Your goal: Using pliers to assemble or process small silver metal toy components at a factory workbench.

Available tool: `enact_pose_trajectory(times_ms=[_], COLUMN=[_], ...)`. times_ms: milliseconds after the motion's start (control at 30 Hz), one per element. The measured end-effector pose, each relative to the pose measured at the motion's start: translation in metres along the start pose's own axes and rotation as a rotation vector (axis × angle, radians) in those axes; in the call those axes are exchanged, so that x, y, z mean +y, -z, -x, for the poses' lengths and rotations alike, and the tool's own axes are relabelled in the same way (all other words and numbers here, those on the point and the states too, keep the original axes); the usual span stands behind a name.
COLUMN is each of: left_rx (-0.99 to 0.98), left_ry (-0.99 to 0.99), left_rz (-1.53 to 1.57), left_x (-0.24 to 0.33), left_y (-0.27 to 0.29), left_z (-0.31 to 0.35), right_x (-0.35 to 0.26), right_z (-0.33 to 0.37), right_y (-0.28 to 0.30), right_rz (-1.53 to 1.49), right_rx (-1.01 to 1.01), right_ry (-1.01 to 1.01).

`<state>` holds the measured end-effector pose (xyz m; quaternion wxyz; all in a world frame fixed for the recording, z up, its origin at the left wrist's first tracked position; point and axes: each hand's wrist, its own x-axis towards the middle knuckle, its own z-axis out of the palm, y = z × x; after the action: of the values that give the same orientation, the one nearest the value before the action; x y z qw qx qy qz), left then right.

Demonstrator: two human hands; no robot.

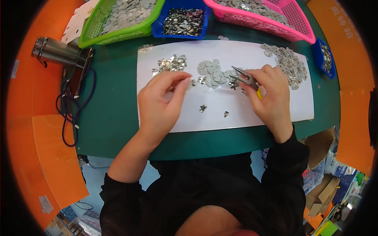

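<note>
My left hand (159, 100) pinches a small flat pale-grey piece (189, 84) between thumb and fingertips, partly hidden by them. My right hand (273, 92) is wrapped round pliers (249, 80) with yellow grips; their jaws point left and stand apart with nothing visible between them. Both hands are over a white board (177, 124). Between them lies a cluster of flat grey pieces (213, 74), with shiny bits beside it. Beyond my left hand is a heap of shiny metal pieces (175, 63). Two small metal bits, one darker (203, 108) and one lower right (226, 114), lie nearer me.
Grey discs (290, 66) are heaped at the board's right. Along the green table's (114, 129) far side stand a green basket (143, 28), a blue bin (179, 36) and a pink basket (256, 26). Another blue tray (318, 59) sits right; a metal cylinder (59, 53) and cord (94, 82) lie left.
</note>
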<state>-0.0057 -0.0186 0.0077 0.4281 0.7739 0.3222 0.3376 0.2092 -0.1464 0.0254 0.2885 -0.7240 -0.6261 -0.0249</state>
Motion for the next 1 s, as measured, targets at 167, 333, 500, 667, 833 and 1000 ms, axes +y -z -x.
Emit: enact_pose_trajectory(times_ms=[167,333,500,667,833,1000], left_rx=[-0.168,-0.137,-0.152,-0.239,-0.346,-0.542], left_ry=[-0.241,-0.331,-0.369,-0.053,0.404,0.694], left_rz=[-0.353,-0.553,-0.548,-0.12,0.576,0.983], left_x=[0.011,0.003,-0.004,0.006,0.011,0.015], left_y=[-0.008,-0.032,-0.042,-0.03,-0.01,-0.001], left_z=[-0.013,-0.036,-0.041,-0.041,-0.025,-0.005], right_x=[0.003,0.005,0.006,0.0,-0.01,-0.032], right_z=[-0.009,0.0,0.021,0.028,0.024,0.011], right_y=[-0.011,0.002,0.005,-0.003,-0.004,-0.009], right_rz=[-0.083,-0.218,-0.156,-0.021,-0.302,-0.41], right_rx=[0.089,0.13,0.015,0.014,0.034,0.105], right_ry=[-0.038,-0.2,-0.176,-0.062,-0.106,-0.118])
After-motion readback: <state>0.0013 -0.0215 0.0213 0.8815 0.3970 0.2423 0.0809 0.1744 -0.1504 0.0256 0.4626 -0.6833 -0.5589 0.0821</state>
